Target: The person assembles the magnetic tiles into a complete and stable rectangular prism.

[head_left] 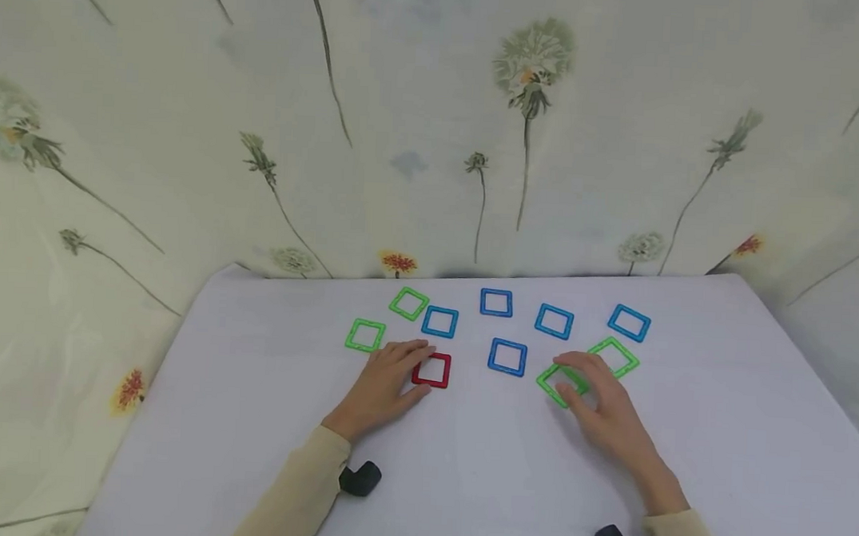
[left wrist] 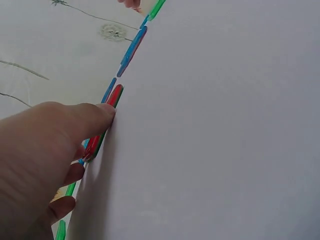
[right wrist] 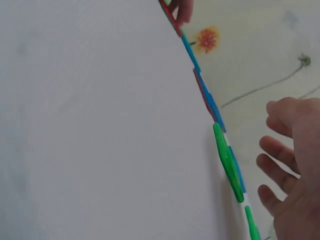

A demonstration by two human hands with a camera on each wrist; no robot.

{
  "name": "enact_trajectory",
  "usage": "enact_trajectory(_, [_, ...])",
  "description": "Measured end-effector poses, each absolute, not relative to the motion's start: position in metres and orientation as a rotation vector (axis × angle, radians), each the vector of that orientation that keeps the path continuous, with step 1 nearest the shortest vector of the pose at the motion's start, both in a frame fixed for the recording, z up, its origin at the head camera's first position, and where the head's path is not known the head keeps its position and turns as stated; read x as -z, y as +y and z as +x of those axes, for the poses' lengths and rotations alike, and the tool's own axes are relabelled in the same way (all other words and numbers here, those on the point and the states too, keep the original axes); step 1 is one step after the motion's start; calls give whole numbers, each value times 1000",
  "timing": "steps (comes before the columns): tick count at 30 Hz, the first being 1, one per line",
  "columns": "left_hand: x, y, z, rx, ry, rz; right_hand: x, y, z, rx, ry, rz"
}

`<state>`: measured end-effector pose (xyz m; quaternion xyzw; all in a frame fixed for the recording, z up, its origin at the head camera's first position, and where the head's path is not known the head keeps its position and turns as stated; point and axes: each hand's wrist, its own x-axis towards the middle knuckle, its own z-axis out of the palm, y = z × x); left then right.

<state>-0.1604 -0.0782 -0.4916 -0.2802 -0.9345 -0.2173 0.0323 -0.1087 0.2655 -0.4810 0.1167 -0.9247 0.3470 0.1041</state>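
My left hand (head_left: 377,390) pinches a red square frame tile (head_left: 447,371) between its thumb at the near edge and its fingers at the far edge; in the left wrist view the thumb presses the tile's rim. Over a green square frame tile (head_left: 544,380) hovers my right hand (head_left: 613,416), thumb and fingers spread apart. In the right wrist view those fingers stand off from the green tile (right wrist: 227,162). Another green tile (head_left: 628,365) lies just beyond, near the right knuckles. Between the hands rests a blue square frame tile (head_left: 506,372).
Several blue tiles (head_left: 496,292) lie scattered along the back of the white-covered table (head_left: 463,477). At back left are two green tiles (head_left: 365,323), one close to the left fingers. A flower-printed cloth (head_left: 419,180) hangs behind. Black wrist devices (head_left: 360,479) sit at both sleeves.
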Motion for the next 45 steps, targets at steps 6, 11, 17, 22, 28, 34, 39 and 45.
enact_trajectory(6, [493, -73, -168, 719, -2852, -864, 485, 258, -111, -1084, -2657, 395])
enact_trajectory(11, [496, -73, -171, 741, -2824, -866, 487, 254, -116, -1067, -2601, 449])
enact_trajectory(17, [505, -70, -174, 835, -2804, -852, 486, 252, -121, -1069, -2647, 403])
enact_trajectory(22, [509, -67, -174, 863, -2805, -842, 487, 250, -124, -1092, -2660, 422])
enact_trajectory(28, [507, -72, -176, 895, -2801, -817, 485, 239, -133, -1085, -2734, 398])
enact_trajectory(34, [508, -74, -176, 919, -2803, -821, 485, 229, -139, -1049, -2824, 410])
enact_trajectory(39, [508, -74, -176, 907, -2787, -828, 486, 225, -142, -1011, -2826, 436])
enact_trajectory(45, [507, -74, -176, 926, -2772, -826, 486, 225, -144, -1031, -2833, 460])
